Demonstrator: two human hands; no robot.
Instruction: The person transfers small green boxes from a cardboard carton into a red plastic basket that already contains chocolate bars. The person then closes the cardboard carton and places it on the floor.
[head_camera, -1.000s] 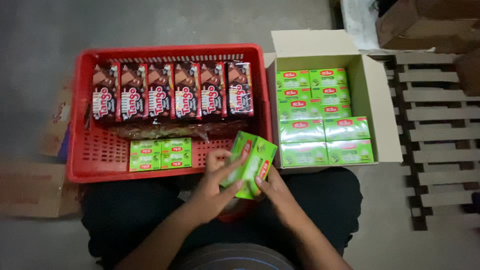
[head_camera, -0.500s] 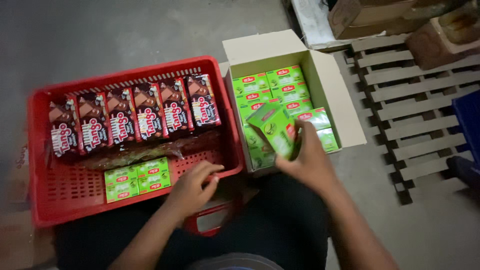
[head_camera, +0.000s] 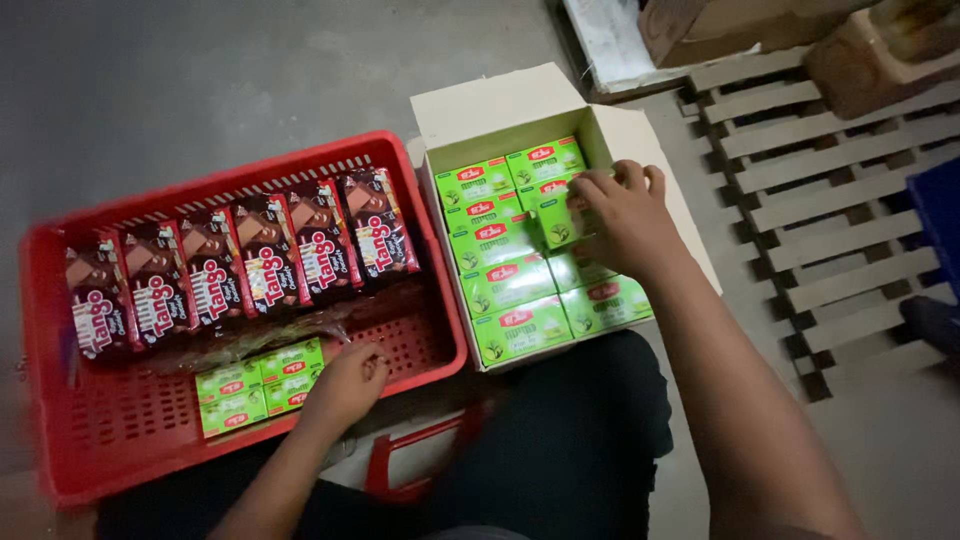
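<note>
We rest our right hand in the cardboard carton, fingers curled around a green box among the packed green boxes. Our left hand sits loosely curled in the red crate, touching the green boxes there; chocolate wafer packs stand beyond it.

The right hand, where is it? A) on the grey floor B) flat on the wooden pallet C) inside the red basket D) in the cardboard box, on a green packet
D: the right hand reaches into the open cardboard box and its fingers close on a green packet among the other green ones, while the left hand rests at the near rim of the red basket.
</note>
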